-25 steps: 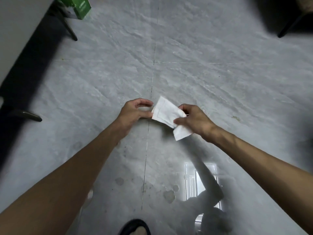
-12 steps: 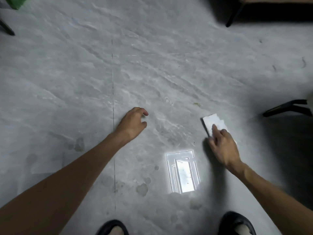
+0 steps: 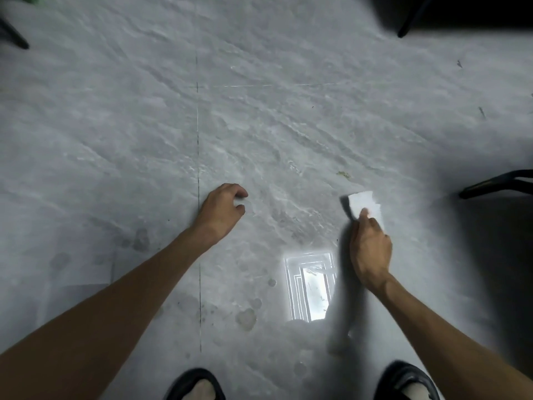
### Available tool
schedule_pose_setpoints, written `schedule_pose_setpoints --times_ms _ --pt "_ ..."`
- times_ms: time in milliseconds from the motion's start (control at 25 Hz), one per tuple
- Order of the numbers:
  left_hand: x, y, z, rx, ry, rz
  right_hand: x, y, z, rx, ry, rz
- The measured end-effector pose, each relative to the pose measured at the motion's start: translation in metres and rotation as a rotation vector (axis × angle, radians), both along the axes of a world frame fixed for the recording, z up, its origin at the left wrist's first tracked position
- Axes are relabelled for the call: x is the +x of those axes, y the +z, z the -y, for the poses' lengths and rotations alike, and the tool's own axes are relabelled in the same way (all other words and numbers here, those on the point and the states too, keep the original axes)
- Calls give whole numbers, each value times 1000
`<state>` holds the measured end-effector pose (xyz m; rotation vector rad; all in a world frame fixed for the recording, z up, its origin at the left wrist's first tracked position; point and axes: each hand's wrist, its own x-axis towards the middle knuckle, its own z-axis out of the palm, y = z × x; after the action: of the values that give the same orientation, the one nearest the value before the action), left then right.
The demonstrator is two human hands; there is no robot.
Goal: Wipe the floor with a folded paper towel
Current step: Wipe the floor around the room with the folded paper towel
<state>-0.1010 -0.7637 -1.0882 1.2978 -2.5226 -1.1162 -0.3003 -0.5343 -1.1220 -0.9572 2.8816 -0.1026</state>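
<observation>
A folded white paper towel (image 3: 363, 202) lies flat on the grey marbled floor (image 3: 259, 125) at centre right. My right hand (image 3: 370, 249) presses on its near edge, fingers on top of it; the far half of the towel shows beyond the fingertips. My left hand (image 3: 223, 210) rests on the floor to the left of it, fingers curled, with nothing in it. A small greenish stain (image 3: 343, 174) marks the floor just beyond the towel.
A black chair leg (image 3: 496, 184) juts in at the right, another dark leg (image 3: 409, 23) at the top right, one more (image 3: 13, 36) at the top left. A bright light reflection (image 3: 310, 285) shines near my right wrist. My two black shoes (image 3: 193, 385) show at the bottom edge.
One second ago both hands held the towel in the air. My right hand then put it down on the floor at the right; my left hand let go and rests on the floor.
</observation>
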Motion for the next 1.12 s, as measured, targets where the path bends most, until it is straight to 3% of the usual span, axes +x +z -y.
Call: schedule_pose_setpoints --times_ms 120,280,360,400,480,560,600,680,760,840,920,1000,1040,1120 --pt "8 7 3 -16 60 -44 77 5 49 -7 217 106" --pt "48 24 35 -128 233 -76 161 2 120 -10 1004 191" --pt "96 27 53 -195 383 -30 148 -3 152 1 1299 88" --pt "126 26 58 -222 468 5 135 -5 169 10 1287 8" --pt "182 22 54 -215 642 81 114 -5 211 5 931 -51" --pt "221 16 36 -144 802 115 126 0 256 -65 538 72" --pt "235 13 28 -121 867 130 152 0 273 -84 543 119" --pt "256 6 18 -93 933 170 218 -7 278 -90 914 173" --pt "275 1 13 -48 951 236 272 -13 243 -103 1457 187" --pt "286 -4 10 -46 896 328 273 -19 227 -107 1862 175" --pt "295 -7 10 -53 834 439 249 -15 260 -101 2113 166" --pt "301 -9 11 -56 823 486 230 -13 306 -129 2092 14" --pt "303 -10 10 -55 830 500 228 -10 331 -122 1918 -33" --pt "305 -12 8 -17 857 535 249 -7 368 -54 1347 9"
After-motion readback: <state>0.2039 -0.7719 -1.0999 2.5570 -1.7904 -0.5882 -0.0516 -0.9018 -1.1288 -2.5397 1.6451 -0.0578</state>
